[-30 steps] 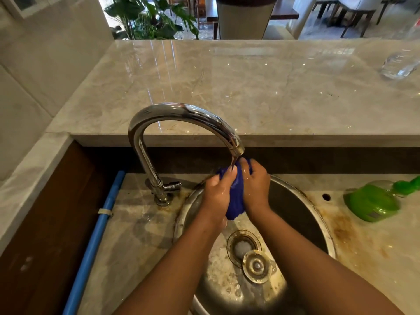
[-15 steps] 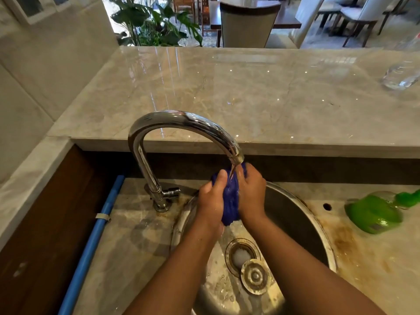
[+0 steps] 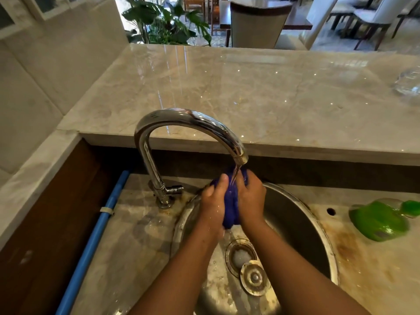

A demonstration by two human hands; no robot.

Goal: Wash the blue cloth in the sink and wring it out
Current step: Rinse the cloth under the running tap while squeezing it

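Observation:
The blue cloth [image 3: 231, 205] is bunched up and pressed between both my hands, directly under the spout of the chrome faucet [image 3: 181, 119]. A thin stream of water runs from the spout onto the cloth. My left hand [image 3: 213, 205] grips its left side, thumb up. My right hand [image 3: 251, 198] grips its right side. Both hands hover over the round steel sink [image 3: 302, 223]. Most of the cloth is hidden between my palms.
The drain [image 3: 239, 255] lies open below my hands, its metal stopper [image 3: 254, 277] beside it. A green soap bottle [image 3: 379, 221] lies on the stained counter at right. A blue pipe [image 3: 95, 237] runs along the left. A glass [image 3: 408, 81] stands on the raised marble ledge.
The hands stay under the spout, shifting slightly against each other on the cloth. The camera has tilted, so the scene sits a little lower in view.

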